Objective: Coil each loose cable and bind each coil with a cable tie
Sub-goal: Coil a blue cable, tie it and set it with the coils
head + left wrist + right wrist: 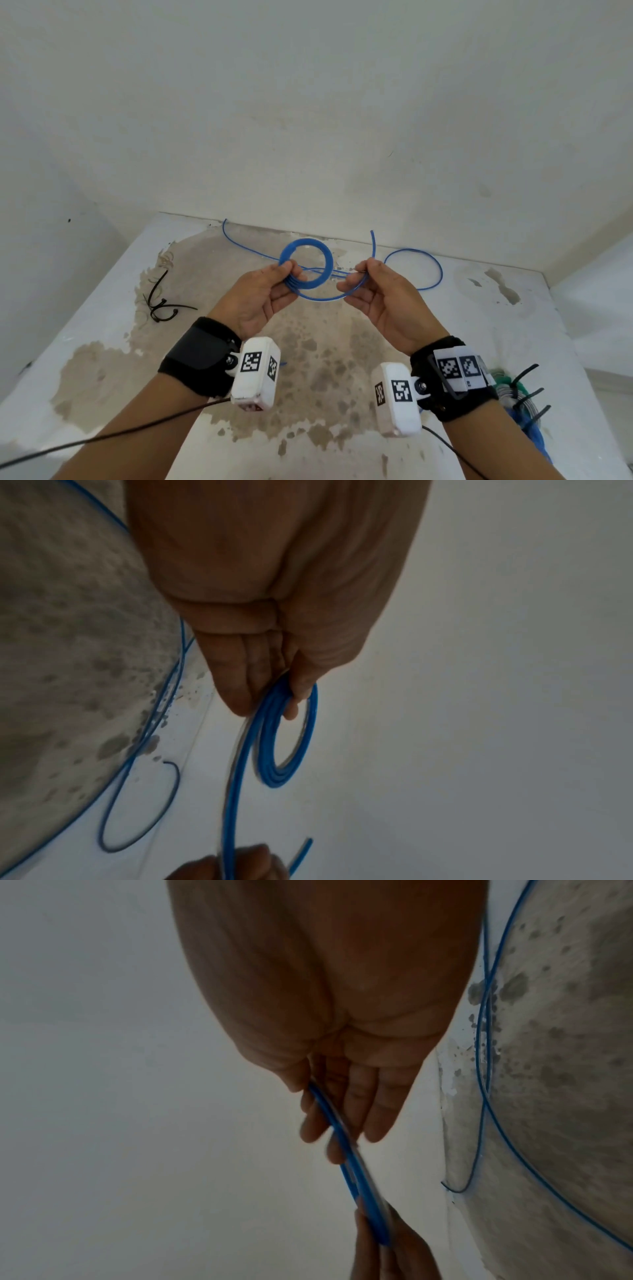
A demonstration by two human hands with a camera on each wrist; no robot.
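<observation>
I stand over a white painted tabletop (428, 342) with a wide worn patch of bare grey-brown where the paint has flaked off, set against a plain white wall (308, 102).

Across the far half of that top trails the loose part of a thin blue plastic-coated cable (416, 270) — one big open loop lies at about two o'clock from my hands, and a single strand runs off toward eleven o'clock, ending near the wall.

My left hand (265, 294) holds the wound part of it, a flat round coil of several turns (306, 262), above the table. The thumb and curled fingers pinch the coil's rim at its eight o'clock edge; the left wrist view shows the turns stacked tight under the thumb.

My right hand (383, 296), just to the right of the coil, pinches the next stretch of the same cable between thumb and fingers, the other fingers fairly straight. A short arc of cable hangs between the two hands, and one free end stands up past the right fingers toward twelve o'clock.

At nine o'clock, well apart from my hands, lie a few thin black plastic cable ties (161, 303), loosely tangled.

At five o'clock, partly hidden behind my right wrist, sits a heap of already bound coils (513, 394) — green, grey and blue, with black tie tails sticking out.
</observation>
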